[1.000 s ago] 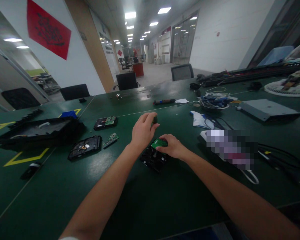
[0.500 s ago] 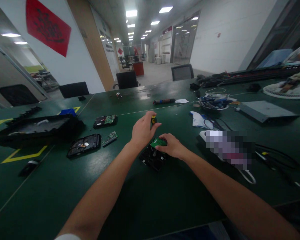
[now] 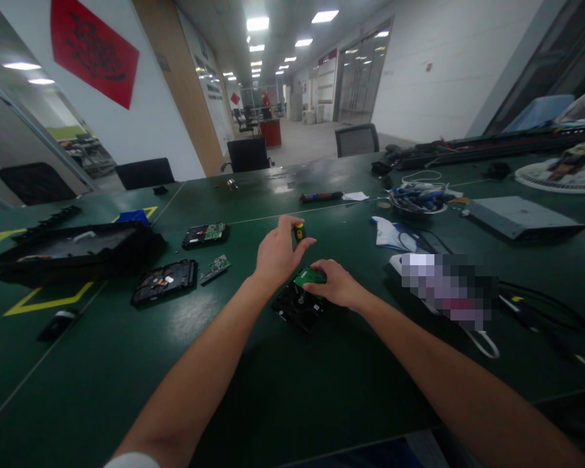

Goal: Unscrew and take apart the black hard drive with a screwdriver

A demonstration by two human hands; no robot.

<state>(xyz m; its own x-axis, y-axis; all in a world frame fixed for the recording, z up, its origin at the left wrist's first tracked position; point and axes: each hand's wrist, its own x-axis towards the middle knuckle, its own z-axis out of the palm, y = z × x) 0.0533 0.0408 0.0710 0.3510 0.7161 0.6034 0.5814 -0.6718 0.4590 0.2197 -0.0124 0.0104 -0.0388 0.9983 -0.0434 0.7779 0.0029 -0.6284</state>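
My left hand (image 3: 279,252) is closed on a screwdriver (image 3: 299,232) with a yellow and black handle; its shaft is mostly hidden behind the hand. Lower and to the right, my right hand (image 3: 337,283) grips a green circuit board (image 3: 308,278) between thumb and fingers. The board sits tilted over a black hard drive (image 3: 299,312) on the green table. Whether the board still touches the drive, I cannot tell. To the left lie a loose small circuit board (image 3: 216,269), an opened hard drive (image 3: 166,282) and another hard drive (image 3: 205,235) with its board showing.
A black plastic casing (image 3: 78,250) lies far left on the table (image 3: 351,383). At right are a blurred-out object with a white edge (image 3: 397,263), cables (image 3: 546,325), a grey metal box (image 3: 524,218) and a bowl of bundled wires (image 3: 419,198). A pen-like driver (image 3: 322,197) lies behind my hands.
Both hands hold nearly the same place. The screwdriver's handle looks slightly turned and clearer; the view has shifted a little.
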